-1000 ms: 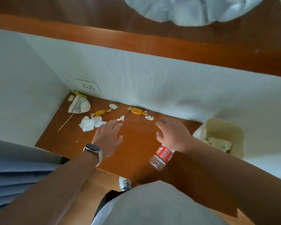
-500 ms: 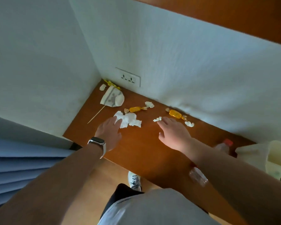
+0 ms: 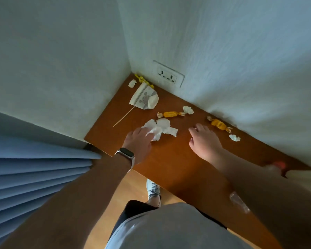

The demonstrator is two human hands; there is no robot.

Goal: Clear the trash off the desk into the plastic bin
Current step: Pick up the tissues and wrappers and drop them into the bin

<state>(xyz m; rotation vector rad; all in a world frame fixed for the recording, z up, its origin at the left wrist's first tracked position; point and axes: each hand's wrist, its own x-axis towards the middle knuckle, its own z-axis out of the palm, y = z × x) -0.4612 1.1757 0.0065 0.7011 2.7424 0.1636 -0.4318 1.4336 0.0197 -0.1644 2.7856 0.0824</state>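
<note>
A crumpled white tissue (image 3: 162, 127) lies on the brown desk (image 3: 171, 159). My left hand (image 3: 137, 143), with a watch on its wrist, has its fingertips tucked into the tissue's near edge and pinches it. My right hand (image 3: 204, 141) rests flat on the desk with its fingers apart and holds nothing. Two yellow wrapped candies (image 3: 171, 114) (image 3: 218, 124) lie beyond the hands. A printed paper wrapper (image 3: 144, 98), a wooden skewer (image 3: 123, 116) and a yellow wrapper (image 3: 142, 79) sit in the corner. The bin's pale rim (image 3: 302, 175) shows at the right edge.
Small white paper scraps (image 3: 188, 110) (image 3: 234, 138) (image 3: 132, 83) dot the desk. A clear plastic bottle with a red cap (image 3: 280, 165) lies under my right forearm. White walls with a socket (image 3: 167, 75) close the corner. A blue curtain (image 3: 34, 173) hangs left.
The view has swung left and down, so the bin has slid almost out of frame. My left hand has reached forward onto the tissue. My right hand moved up toward the candy.
</note>
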